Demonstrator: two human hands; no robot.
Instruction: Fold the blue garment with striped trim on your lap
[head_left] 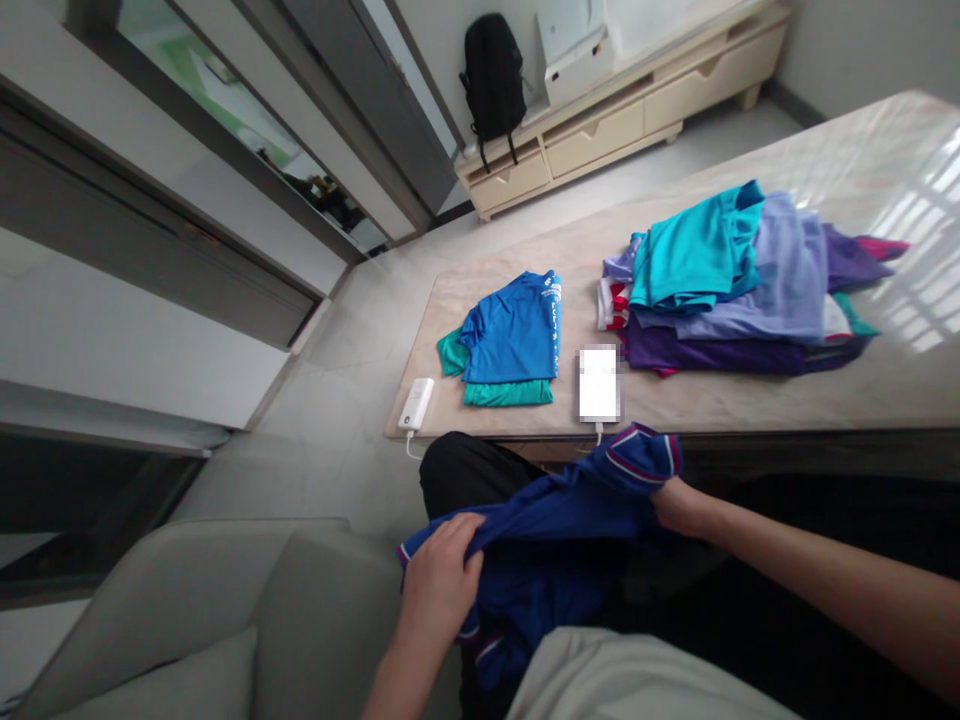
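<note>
From the head camera, a long table (pixel 750 400) with a pale, marbled stone-look top runs across the right half of the picture, its near edge just beyond the person's lap. Window light falls in bright bars on the table's far right corner.

Below that near edge, both hands grip a dark blue shirt (pixel 555 540) bunched over the lap. The left hand (pixel 439 580) is closed on the shirt's lower end, fingers curled into the cloth; the right hand (pixel 679 500) is wrapped in the upper end, where a striped cuff or collar shows, just under the table's edge.

On the table, near its left end, lies a folded blue shirt (pixel 514 335) on top of a folded green one (pixel 506 393). At the table's left corner sits a white power bank (pixel 416 405) with a cable hanging off the edge. A blurred white device (pixel 598 383) lies right of the folded pair. Farther right — toward the table's middle — is a loose heap of clothes (pixel 742 290) in teal, lilac and purple.

Beyond the table stands a low cream cabinet (pixel 622 120) with drawers against the wall, a black backpack (pixel 493 75) on it. The floor is pale and glossy — a grey sofa (pixel 225 610) fills the corner left of the lap.
</note>
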